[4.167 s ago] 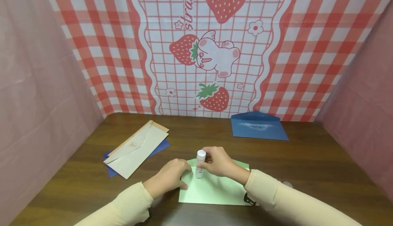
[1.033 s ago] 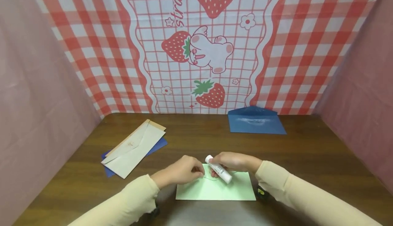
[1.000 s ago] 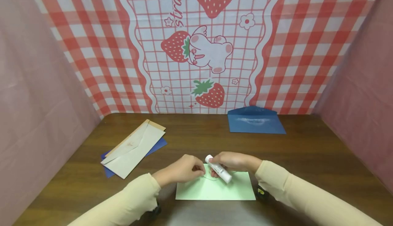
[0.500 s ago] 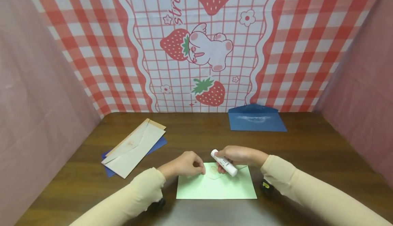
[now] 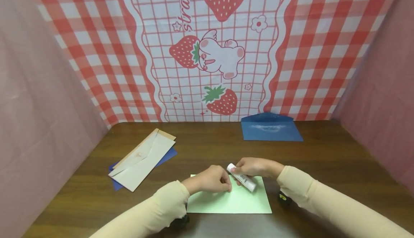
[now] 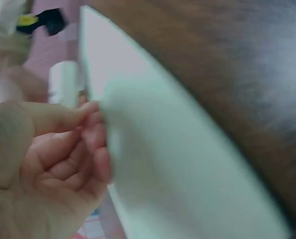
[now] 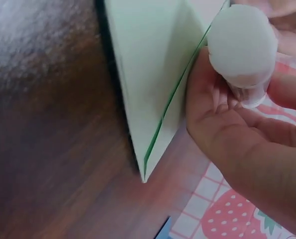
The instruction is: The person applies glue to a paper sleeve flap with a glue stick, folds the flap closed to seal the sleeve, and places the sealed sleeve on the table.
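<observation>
A light green envelope [image 5: 229, 205] lies flat near the front of the table, its flap folded down toward me. My left hand [image 5: 211, 179] rests on the flap near its middle, fingers curled and thumb against the index finger; the left wrist view shows nothing held in these fingers [image 6: 95, 134]. My right hand [image 5: 255, 168] grips a white glue stick [image 5: 244, 181], tilted over the envelope's right half. In the right wrist view, the glue stick [image 7: 242, 45] is seen end-on, and the curled fingers [image 7: 207, 94] touch the flap's edge. Both hands cover parts of the flap.
At the left lies a stack of envelopes: a cream one [image 5: 143, 164] on top, with a tan one [image 5: 166, 134] and a dark blue one [image 5: 168, 156] beneath. A blue envelope [image 5: 271, 131] with its flap raised lies at the back right, against the checked cloth [image 5: 310, 69].
Earlier the glue stick stood upright on the green envelope with its flap raised; now the flap is down. During the last second my left hand has slid right along it, my right hand slightly right.
</observation>
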A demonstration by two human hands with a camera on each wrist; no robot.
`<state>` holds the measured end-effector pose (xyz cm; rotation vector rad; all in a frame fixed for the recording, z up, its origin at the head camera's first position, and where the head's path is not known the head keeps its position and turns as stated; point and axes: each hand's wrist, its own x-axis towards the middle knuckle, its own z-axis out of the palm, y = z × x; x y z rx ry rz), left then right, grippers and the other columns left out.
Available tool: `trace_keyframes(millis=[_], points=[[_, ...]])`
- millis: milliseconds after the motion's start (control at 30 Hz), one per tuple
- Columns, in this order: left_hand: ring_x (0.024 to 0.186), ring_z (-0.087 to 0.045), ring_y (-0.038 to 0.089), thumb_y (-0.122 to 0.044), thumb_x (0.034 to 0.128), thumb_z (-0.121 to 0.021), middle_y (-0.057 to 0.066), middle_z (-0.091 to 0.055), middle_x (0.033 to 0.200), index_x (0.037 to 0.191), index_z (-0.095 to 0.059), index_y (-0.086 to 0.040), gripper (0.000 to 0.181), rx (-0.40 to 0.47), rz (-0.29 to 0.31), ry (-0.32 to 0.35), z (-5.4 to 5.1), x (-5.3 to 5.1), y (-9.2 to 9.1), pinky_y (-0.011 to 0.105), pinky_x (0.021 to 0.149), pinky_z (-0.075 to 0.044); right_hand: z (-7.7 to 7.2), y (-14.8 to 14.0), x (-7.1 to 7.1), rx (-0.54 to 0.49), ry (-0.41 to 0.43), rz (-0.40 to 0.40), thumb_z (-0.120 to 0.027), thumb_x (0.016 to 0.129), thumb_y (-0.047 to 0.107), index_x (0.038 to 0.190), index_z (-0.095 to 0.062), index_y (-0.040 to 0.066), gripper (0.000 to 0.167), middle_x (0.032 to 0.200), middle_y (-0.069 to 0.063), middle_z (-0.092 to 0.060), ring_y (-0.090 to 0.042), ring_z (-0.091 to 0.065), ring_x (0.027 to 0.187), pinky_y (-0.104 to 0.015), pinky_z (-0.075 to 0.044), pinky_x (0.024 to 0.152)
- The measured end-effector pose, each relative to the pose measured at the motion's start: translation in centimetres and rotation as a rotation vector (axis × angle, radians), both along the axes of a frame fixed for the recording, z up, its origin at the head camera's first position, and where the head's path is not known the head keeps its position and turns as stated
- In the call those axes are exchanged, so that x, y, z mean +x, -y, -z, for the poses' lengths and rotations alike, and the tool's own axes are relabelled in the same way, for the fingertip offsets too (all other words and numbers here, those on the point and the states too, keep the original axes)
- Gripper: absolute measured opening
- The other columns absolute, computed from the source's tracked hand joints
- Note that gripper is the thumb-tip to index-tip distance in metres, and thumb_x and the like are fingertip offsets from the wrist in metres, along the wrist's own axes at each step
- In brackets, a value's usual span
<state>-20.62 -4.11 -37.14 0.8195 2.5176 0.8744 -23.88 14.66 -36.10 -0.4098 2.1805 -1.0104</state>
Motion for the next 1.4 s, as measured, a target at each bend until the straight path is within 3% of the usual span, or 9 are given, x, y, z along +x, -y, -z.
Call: trace_keyframes(millis=[167, 300, 500, 633, 733, 867, 1167, 1300, 1400], points=[[0.049, -0.042, -0.003, -0.005, 0.0852, -0.062, -0.003, -0.067, 0.065, 0.077, -0.074, -0.007, 0.015, -0.017, -0.008, -0.084, 0.5, 0.3, -0.2, 0.010, 0.047, -0.035, -0.6, 0.9, 0.2, 0.031, -0.047, 0.050, -0.050, 0.098, 0.020, 0.085, -0.066, -0.004, 0.032, 0.069, -0.003, -0.064, -0.009, -0.056, 0.062, -0.020, -0.046, 0.058], [0.053, -0.043, -0.003, -0.006, 0.0860, -0.061, -0.002, -0.069, 0.068, 0.076, -0.073, -0.008, 0.016, 0.026, 0.000, -0.088, 0.6, 0.1, 0.4, 0.011, 0.051, -0.037, -1.0, 1.1, 0.6, 0.132, -0.133, 0.089, -0.055, 0.096, 0.022, 0.081, -0.067, -0.003, 0.032, 0.067, -0.004, -0.065, -0.010, -0.057, 0.061, -0.020, -0.047, 0.057], [0.060, -0.046, 0.001, -0.010, 0.0892, -0.061, 0.002, -0.070, 0.074, 0.080, -0.073, -0.009, 0.016, 0.136, -0.059, -0.093, 0.6, -0.6, 1.7, 0.014, 0.054, -0.038, -1.2, 0.2, 1.0, 0.329, -0.277, 0.036, -0.059, 0.093, 0.027, 0.084, -0.066, 0.001, 0.027, 0.074, -0.005, -0.061, -0.013, -0.056, 0.068, -0.024, -0.047, 0.059], [0.073, -0.055, 0.010, -0.015, 0.0870, -0.067, 0.005, -0.066, 0.085, 0.091, -0.070, -0.004, 0.012, 0.037, -0.101, -0.177, 0.1, -0.8, 3.3, 0.020, 0.064, -0.047, -0.9, -0.1, 0.8, 0.291, -0.255, 0.049, -0.060, 0.093, 0.027, 0.090, -0.066, 0.000, 0.028, 0.077, -0.006, -0.062, -0.014, -0.057, 0.071, -0.025, -0.047, 0.061], [0.092, -0.058, 0.019, -0.021, 0.0778, -0.079, 0.009, -0.062, 0.099, 0.104, -0.065, -0.001, 0.036, -0.092, -0.115, -0.235, -0.4, -0.8, 4.7, 0.030, 0.080, -0.052, -0.8, -0.5, 0.8, 0.226, -0.205, 0.079, -0.058, 0.094, 0.025, 0.092, -0.066, -0.001, 0.027, 0.077, -0.007, -0.065, -0.013, -0.058, 0.070, -0.024, -0.048, 0.062], [0.096, -0.056, 0.022, -0.025, 0.0686, -0.087, 0.010, -0.059, 0.103, 0.109, -0.060, -0.004, 0.053, -0.174, -0.118, -0.204, -0.3, -0.5, 5.8, 0.036, 0.081, -0.051, -1.1, -1.2, 1.0, 0.124, -0.159, 0.098, -0.053, 0.097, 0.021, 0.093, -0.064, -0.003, 0.027, 0.078, -0.010, -0.069, -0.013, -0.060, 0.069, -0.024, -0.049, 0.062], [0.083, -0.051, 0.018, -0.021, 0.0668, -0.088, 0.007, -0.057, 0.092, 0.107, -0.057, -0.006, 0.053, -0.146, -0.127, -0.067, 0.0, -0.4, 6.6, 0.030, 0.067, -0.045, -3.4, -3.2, 2.0, -0.068, -0.093, 0.148, -0.050, 0.099, 0.019, 0.113, -0.057, -0.013, 0.035, 0.092, -0.017, -0.069, -0.014, -0.061, 0.078, -0.028, -0.052, 0.069], [0.075, -0.045, 0.017, -0.017, 0.0644, -0.089, 0.003, -0.049, 0.080, 0.093, -0.061, -0.008, 0.041, -0.122, -0.147, 0.010, -0.3, -0.2, 7.1, 0.026, 0.059, -0.037, -4.0, -4.5, 2.5, -0.161, -0.063, 0.153, -0.048, 0.100, 0.018, 0.116, -0.052, -0.017, 0.038, 0.093, -0.017, -0.068, -0.013, -0.061, 0.081, -0.027, -0.052, 0.071], [0.073, -0.043, 0.014, -0.013, 0.0657, -0.087, 0.000, -0.047, 0.076, 0.082, -0.061, -0.009, 0.031, -0.077, -0.104, 0.074, -0.6, 0.0, 8.2, 0.022, 0.059, -0.035, -4.0, -5.2, 3.0, -0.191, -0.055, 0.160, -0.049, 0.099, 0.019, 0.117, -0.050, -0.018, 0.041, 0.093, -0.016, -0.067, -0.015, -0.062, 0.083, -0.028, -0.052, 0.072]])
